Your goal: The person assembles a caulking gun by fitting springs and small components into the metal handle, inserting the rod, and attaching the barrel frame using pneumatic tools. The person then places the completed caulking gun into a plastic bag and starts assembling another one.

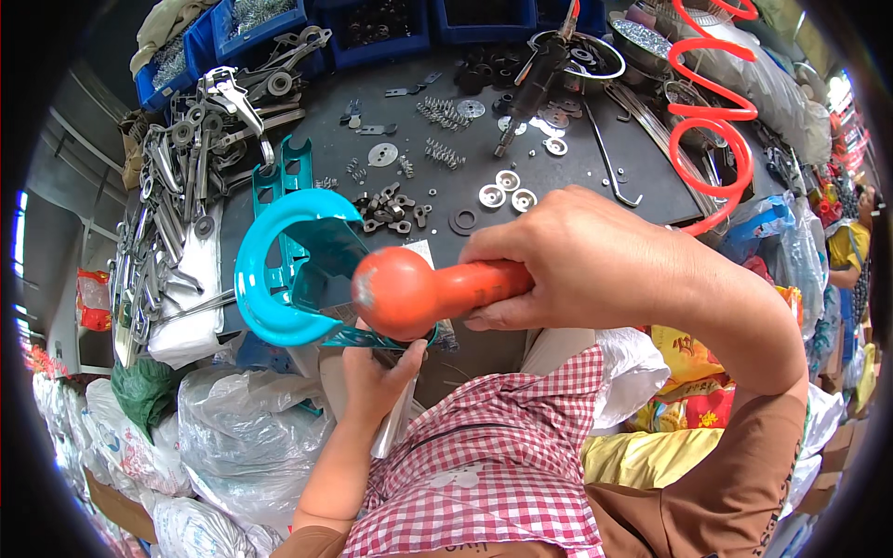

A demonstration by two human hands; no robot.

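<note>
In my right hand [567, 265] is an orange mallet [395, 293], fingers closed round its handle. Its rounded head hangs over the lower end of a teal caulking gun frame [256, 270] and hides part of it. The frame is a curved metal trough with a round collar, tilted at the table's near edge. My left hand [372, 377] is closed at that lower end, partly behind the mallet head. A silver metal bar [395, 423] slants down beside the left palm; how it joins the frame is hidden.
Silver trigger levers [177, 177] pile up at the left. Springs [444, 113], small metal fittings [386, 209] and cup washers [507, 181] lie on the dark table [326, 102]. A black power screwdriver [535, 88] hangs near a red coiled hose [716, 121]. Blue bins [377, 37] line the back.
</note>
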